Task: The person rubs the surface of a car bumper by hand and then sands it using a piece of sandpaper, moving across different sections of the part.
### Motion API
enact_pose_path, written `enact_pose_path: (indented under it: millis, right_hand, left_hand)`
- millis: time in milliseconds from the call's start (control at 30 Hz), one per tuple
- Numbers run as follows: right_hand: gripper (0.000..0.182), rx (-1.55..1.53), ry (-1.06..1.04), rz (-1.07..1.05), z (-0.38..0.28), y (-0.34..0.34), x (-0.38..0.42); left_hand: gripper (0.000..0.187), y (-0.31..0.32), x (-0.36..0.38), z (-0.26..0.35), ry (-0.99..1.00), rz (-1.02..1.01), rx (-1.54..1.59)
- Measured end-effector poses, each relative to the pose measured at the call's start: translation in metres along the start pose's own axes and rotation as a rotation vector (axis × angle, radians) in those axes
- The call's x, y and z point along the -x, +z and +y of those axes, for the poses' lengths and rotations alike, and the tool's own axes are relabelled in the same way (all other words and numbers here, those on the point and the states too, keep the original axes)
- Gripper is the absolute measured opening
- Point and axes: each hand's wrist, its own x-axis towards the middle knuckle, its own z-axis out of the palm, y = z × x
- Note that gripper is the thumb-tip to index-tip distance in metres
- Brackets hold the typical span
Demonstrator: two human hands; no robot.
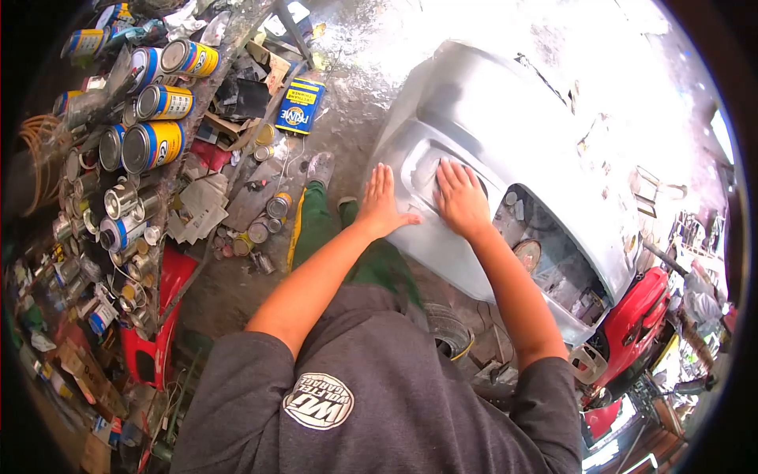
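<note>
A large silver-grey body panel (466, 95) stands in front of me, with a recessed area and a rectangular opening on its right side. My left hand (382, 204) rests at the panel's near left edge, fingers stretched out and thumb spread to the right. Within the recess, my right hand (459, 196) lies with its fingers extended over a dark-edged spot. Whether a thin pad is under the right palm is hidden.
Paint cans (154, 146) crowd a shelf on the left. A blue and yellow thinner tin (300, 105) stands on the floor beyond. Beneath the panel lies a tire (448, 328). Red body parts (636, 320) are at the right.
</note>
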Motion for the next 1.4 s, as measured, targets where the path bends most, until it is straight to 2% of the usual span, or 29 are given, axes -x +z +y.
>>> enact_pose_path:
  millis: [67, 133, 167, 267, 300, 400, 433, 533, 567, 667, 700, 767, 867, 1033, 1100, 1133, 1200, 1267, 1333, 1400]
  right_hand:
    - [0.057, 0.047, 0.124, 0.044, -0.020, 0.011, -0.016]
    - [0.056, -0.030, -0.011, -0.163, -0.044, -0.004, -0.008]
    - [0.055, -0.148, -0.079, -0.028, -0.045, 0.020, 0.016]
    - [0.054, -0.115, -0.072, -0.037, -0.010, 0.002, 0.016]
    - [0.054, -0.045, 0.015, 0.000, -0.004, -0.002, 0.003]
    - [0.056, -0.111, 0.159, 0.006, -0.031, 0.011, -0.031]
    - [0.056, -0.118, 0.108, -0.026, -0.046, 0.021, -0.033]
    - [0.054, -0.292, 0.160, -0.030, -0.085, 0.020, -0.012]
    - [0.053, -0.369, 0.212, -0.054, -0.087, 0.013, 0.007]
    - [0.049, -0.551, 0.324, -0.081, -0.071, -0.021, 0.063]
    - [0.047, -0.583, 0.337, -0.069, -0.055, -0.027, 0.085]
    - [0.045, -0.618, 0.362, -0.083, -0.033, -0.044, 0.120]
    - [0.042, -0.683, 0.348, 0.049, -0.037, -0.028, 0.121]
    - [0.045, -0.647, 0.316, 0.182, -0.105, -0.003, 0.003]
    - [0.046, -0.679, 0.329, 0.162, -0.099, 0.008, -0.002]
    - [0.046, -0.691, 0.334, 0.151, -0.097, 0.006, -0.002]
    - [0.046, -0.761, 0.350, 0.087, -0.074, -0.012, 0.044]
    - [0.046, -0.786, 0.453, -0.009, -0.044, -0.017, 0.103]
    - [0.047, -0.757, 0.347, 0.015, -0.022, -0.018, 0.147]
    - [0.048, -0.746, 0.298, 0.044, -0.019, -0.015, 0.148]
  left_hand:
    - [0.146, 0.004, 0.003, 0.000, -0.008, -0.008, -0.013]
    - [0.147, 0.007, -0.004, -0.005, -0.004, 0.002, -0.025]
    - [0.147, 0.008, -0.003, -0.006, -0.006, -0.011, -0.023]
    - [0.146, -0.001, 0.000, -0.001, -0.007, -0.036, -0.023]
    - [0.145, -0.003, 0.001, 0.000, -0.001, -0.039, -0.023]
    - [0.144, -0.006, 0.001, 0.001, -0.003, -0.042, -0.012]
    - [0.143, -0.006, -0.001, 0.001, 0.001, -0.049, -0.009]
    - [0.143, 0.077, -0.029, -0.059, 0.137, 0.420, -0.655]
    - [0.146, 0.070, -0.028, -0.059, 0.130, 0.262, -0.500]
    - [0.149, 0.007, -0.007, -0.011, 0.055, -0.014, -0.025]
    - [0.151, -0.002, -0.005, -0.003, 0.035, -0.043, -0.025]
    - [0.152, -0.002, -0.005, -0.003, 0.030, -0.041, -0.015]
    - [0.150, -0.001, -0.006, -0.005, 0.047, -0.016, -0.012]
    - [0.146, 0.032, -0.018, -0.041, 0.093, 0.019, -0.092]
    - [0.145, 0.042, -0.026, -0.052, 0.118, 0.036, -0.159]
    - [0.146, 0.030, -0.022, -0.039, 0.096, 0.005, -0.130]
    - [0.147, 0.005, -0.011, -0.012, 0.043, -0.051, -0.059]
    - [0.149, -0.005, -0.009, -0.003, 0.019, -0.063, -0.040]
    - [0.151, -0.005, -0.006, 0.002, 0.002, -0.072, -0.024]
    - [0.153, -0.007, -0.008, 0.001, -0.008, -0.072, -0.020]
